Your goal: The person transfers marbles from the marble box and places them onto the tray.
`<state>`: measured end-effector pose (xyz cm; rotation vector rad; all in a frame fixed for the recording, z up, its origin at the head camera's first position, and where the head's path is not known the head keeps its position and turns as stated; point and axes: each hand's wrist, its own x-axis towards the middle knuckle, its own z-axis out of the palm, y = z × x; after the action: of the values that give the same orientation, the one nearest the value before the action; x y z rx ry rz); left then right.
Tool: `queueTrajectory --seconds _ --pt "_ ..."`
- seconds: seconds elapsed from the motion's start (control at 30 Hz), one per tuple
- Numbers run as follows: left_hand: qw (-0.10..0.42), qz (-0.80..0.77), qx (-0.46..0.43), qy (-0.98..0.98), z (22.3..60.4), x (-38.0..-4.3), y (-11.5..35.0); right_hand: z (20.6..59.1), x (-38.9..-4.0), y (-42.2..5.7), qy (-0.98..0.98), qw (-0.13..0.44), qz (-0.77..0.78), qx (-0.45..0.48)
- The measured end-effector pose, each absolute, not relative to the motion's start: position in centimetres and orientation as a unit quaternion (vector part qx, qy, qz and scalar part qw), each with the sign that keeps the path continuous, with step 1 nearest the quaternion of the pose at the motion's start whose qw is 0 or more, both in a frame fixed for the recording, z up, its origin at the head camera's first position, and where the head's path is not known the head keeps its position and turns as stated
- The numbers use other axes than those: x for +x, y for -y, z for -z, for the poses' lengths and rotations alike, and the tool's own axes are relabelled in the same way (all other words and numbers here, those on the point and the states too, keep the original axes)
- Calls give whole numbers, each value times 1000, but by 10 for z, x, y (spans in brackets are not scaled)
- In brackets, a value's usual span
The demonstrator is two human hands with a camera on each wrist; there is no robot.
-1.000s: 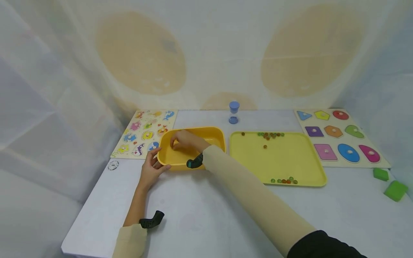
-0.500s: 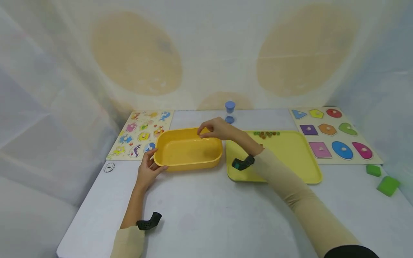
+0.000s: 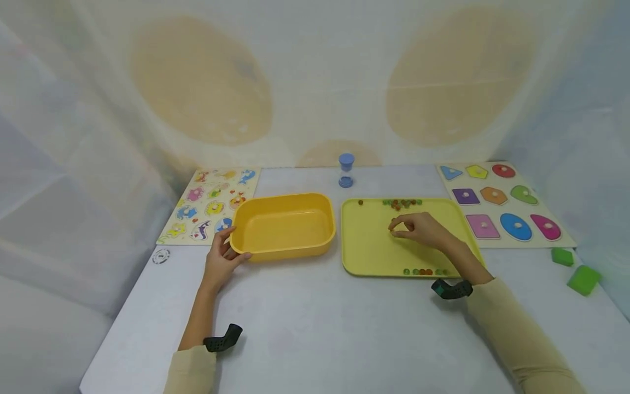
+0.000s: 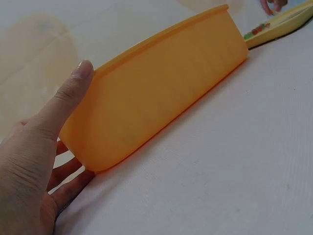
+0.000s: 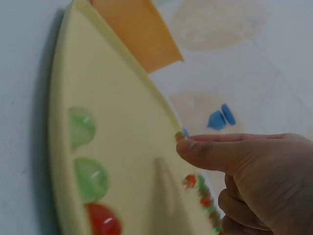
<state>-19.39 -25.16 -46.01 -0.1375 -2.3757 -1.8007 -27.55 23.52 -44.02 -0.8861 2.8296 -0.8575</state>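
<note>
An orange-yellow plastic basin [image 3: 285, 230] stands on the table, with no marbles showing inside it. My left hand [image 3: 220, 268] grips its near left corner, thumb at the rim [image 4: 80, 71] and the other fingers around the end wall. To the right lies a shallow light-yellow tray [image 3: 364, 246]. Above its middle, my right hand [image 3: 425, 230] pinches with thumb and index finger; a small greenish-brown marble [image 5: 179, 136] shows at the fingertips. Green and orange-red marbles line the tray's far edge [image 3: 403, 203] and near edge [image 3: 425, 272]. One brown marble [image 3: 361, 202] sits in the far left corner.
Behind the tray stands a blue sand timer [image 3: 346, 171]. An animal puzzle board [image 3: 211, 208] lies at the left, a shape puzzle board [image 3: 502, 202] at the right. Two green blocks [image 3: 584, 280] sit near the right edge. A round printed mark [image 3: 161, 256] shows at the left.
My right hand has left the basin's inside and moved right, over the tray. My left hand keeps its grip on the basin's corner. The head view has shifted slightly.
</note>
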Motion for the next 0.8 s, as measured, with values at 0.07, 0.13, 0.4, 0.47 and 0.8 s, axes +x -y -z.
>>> queueTrajectory --seconds 0.07,0.13,0.4,0.47,0.8 --pt "78 602 -43 793 460 -194 251 448 -276 -239 -920 30 271 -283" --pt "76 601 -43 794 461 -195 251 453 -276 -241 -922 29 266 -281" --pt "72 609 -49 788 461 -196 246 450 -272 -249 -929 10 260 -264" --pt "70 612 -53 786 464 -199 247 443 -269 -255 -930 -18 261 -259" --pt "43 591 -14 805 454 -209 264 368 -256 -293 -937 -198 229 -175"
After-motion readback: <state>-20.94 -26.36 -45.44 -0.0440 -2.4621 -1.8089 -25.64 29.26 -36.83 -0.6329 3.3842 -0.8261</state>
